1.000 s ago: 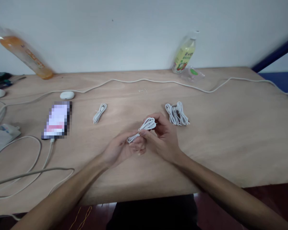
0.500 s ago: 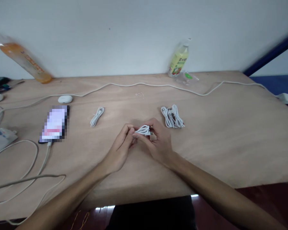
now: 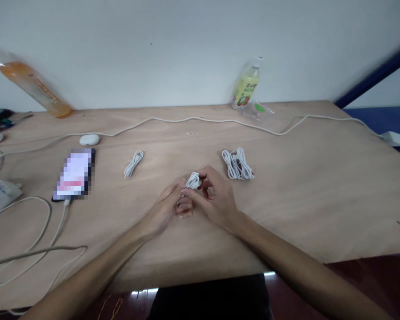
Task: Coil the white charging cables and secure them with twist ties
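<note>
Both my hands meet over the middle of the wooden table (image 3: 320, 186). Between them is a small coiled white cable (image 3: 193, 181). My right hand (image 3: 213, 200) pinches the coil from the right with thumb and fingers. From the left, my left hand (image 3: 168, 206) has its fingers curled against the coil's lower end. A bundle of coiled white cables (image 3: 237, 164) lies just to the right of my hands. A single folded white cable (image 3: 134, 163) lies to the left.
A phone (image 3: 74, 174) on a charging lead lies at the left, with a white earbud case (image 3: 89, 139) behind it. A long white cord (image 3: 220, 121) crosses the back. A yellow drink bottle (image 3: 246, 84) and an orange bottle (image 3: 31, 82) lean at the wall.
The cable in my hands has gone from a long loose loop to a tight small coil. My hands have moved closer together over it. The view has shifted slightly.
</note>
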`<action>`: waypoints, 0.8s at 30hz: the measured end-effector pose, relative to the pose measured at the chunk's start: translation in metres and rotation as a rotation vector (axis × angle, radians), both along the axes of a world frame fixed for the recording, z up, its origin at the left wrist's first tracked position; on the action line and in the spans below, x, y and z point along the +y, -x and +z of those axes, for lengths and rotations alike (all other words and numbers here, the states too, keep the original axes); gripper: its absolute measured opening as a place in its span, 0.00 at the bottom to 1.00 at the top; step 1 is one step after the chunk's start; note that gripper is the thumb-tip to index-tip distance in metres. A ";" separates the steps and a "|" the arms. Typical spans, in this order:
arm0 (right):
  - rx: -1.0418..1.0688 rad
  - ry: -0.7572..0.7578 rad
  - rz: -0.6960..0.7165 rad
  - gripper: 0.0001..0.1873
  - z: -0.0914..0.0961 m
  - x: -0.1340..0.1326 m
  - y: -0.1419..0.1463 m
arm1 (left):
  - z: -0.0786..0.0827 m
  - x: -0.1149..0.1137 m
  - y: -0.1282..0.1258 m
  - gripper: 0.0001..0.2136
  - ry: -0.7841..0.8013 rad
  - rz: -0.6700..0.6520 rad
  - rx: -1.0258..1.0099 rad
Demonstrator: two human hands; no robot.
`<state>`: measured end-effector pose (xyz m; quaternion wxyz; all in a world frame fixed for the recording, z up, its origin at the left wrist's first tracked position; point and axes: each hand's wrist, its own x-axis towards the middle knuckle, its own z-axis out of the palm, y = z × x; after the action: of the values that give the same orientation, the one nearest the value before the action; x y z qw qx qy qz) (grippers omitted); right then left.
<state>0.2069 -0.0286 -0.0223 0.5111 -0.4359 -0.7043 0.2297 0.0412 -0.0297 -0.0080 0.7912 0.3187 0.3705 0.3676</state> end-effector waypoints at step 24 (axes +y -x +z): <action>0.482 0.634 0.363 0.19 -0.002 0.002 0.004 | -0.008 0.006 -0.002 0.31 -0.141 0.156 0.057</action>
<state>0.2028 -0.0261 -0.0245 0.4530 -0.3746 -0.5246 0.6159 0.0428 -0.0235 -0.0155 0.7252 0.3540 0.3897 0.4438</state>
